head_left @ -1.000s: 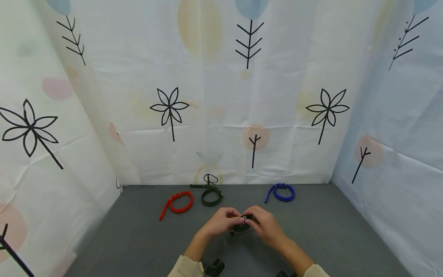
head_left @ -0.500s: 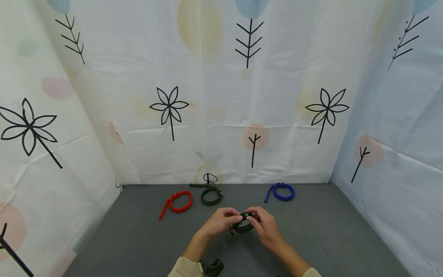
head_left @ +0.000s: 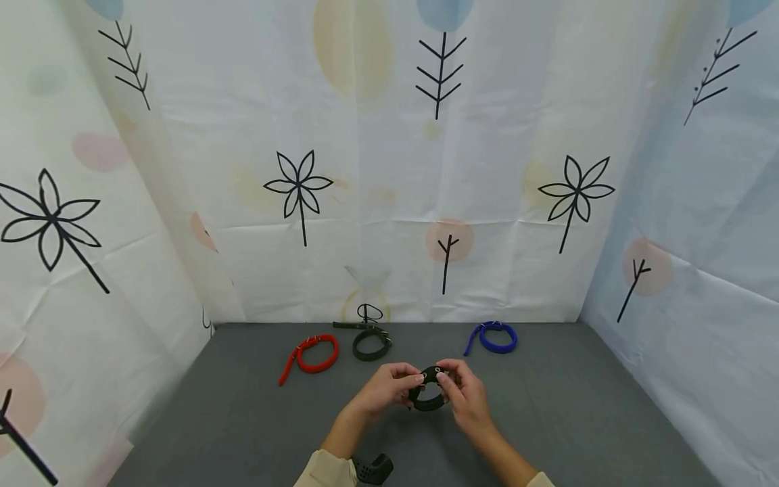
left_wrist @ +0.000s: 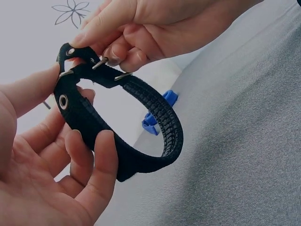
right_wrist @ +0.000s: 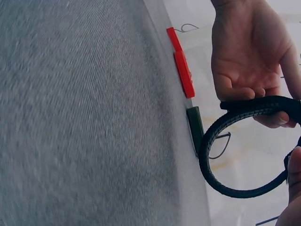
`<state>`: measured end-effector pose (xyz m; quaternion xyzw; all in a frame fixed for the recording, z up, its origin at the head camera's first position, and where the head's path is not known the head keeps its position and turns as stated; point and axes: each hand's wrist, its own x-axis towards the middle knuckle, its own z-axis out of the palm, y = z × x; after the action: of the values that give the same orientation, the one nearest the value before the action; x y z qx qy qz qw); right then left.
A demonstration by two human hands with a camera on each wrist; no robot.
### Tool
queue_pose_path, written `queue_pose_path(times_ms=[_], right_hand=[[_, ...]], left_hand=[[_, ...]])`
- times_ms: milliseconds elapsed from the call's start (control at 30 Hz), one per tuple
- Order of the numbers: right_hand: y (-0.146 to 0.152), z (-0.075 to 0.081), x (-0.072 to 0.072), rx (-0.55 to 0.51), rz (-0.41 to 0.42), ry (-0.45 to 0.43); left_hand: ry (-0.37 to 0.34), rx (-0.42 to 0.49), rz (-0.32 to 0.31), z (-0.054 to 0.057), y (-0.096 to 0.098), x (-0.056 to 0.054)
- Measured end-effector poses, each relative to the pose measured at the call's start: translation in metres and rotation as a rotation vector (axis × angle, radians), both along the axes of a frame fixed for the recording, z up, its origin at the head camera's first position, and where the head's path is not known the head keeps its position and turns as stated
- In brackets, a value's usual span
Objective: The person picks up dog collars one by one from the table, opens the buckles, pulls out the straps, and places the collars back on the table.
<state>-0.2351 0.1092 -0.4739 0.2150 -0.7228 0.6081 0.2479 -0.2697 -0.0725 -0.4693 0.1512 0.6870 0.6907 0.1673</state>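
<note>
A black collar (head_left: pixel 429 405) with metal eyelets is held up in a loop between both hands, over the near middle of the table. My left hand (head_left: pixel 380 391) grips the strap on one side, its thumb near the buckle end and its fingers curled behind. With thumb and fingers, my right hand (head_left: pixel 470 399) pinches the strap by the buckle. In the left wrist view, the strap end bulges up in a small arch beside the metal buckle (left_wrist: pixel 99 63), and an eyelet (left_wrist: pixel 63 101) shows below the left thumb. The loop's ridged inner lining faces that camera.
On the grey table (head_left: pixel 243 419) behind the hands lie a red collar (head_left: pixel 319 369), a dark green collar (head_left: pixel 370 356) and a blue collar (head_left: pixel 500 350), each coiled. Printed white cloth (head_left: pixel 389 257) walls the back and sides. A black device (head_left: pixel 374 469) sits at the left wrist.
The black collar has tilted up, so its round opening now shows between the hands. My right hand has shifted slightly up and left; the other collars lie as before.
</note>
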Motion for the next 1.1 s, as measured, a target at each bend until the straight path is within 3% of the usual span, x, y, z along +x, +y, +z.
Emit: queue_pose_path(times_ms=[133,333,467,567,800,933,1100], right_hand=[[-0.001,-0.01,-0.005,-0.074,-0.007,-0.087],[-0.006,-0.01,-0.003,-0.177,-0.023,-0.18],[-0.009,-0.009,-0.002,-0.2,-0.029,-0.203],[-0.008,-0.01,-0.005,-0.121,-0.001,-0.131],[-0.004,-0.005,-0.008,0.233,0.036,0.205],[-0.003,-0.002,-0.008,0.304,0.058,0.241],[-0.006,0.002,-0.006,0.27,0.055,0.258]], left_hand=[[-0.005,0.014,-0.011,-0.001,-0.002,-0.001],[-0.003,0.046,-0.027,-0.007,-0.004,-0.003],[0.004,0.021,-0.009,-0.003,-0.007,-0.002],[0.038,-0.059,0.029,0.007,-0.012,0.0],[0.194,-0.304,0.065,0.026,-0.02,0.007],[0.252,-0.354,0.072,0.031,-0.018,0.012],[0.239,-0.302,0.071,0.027,-0.018,0.01]])
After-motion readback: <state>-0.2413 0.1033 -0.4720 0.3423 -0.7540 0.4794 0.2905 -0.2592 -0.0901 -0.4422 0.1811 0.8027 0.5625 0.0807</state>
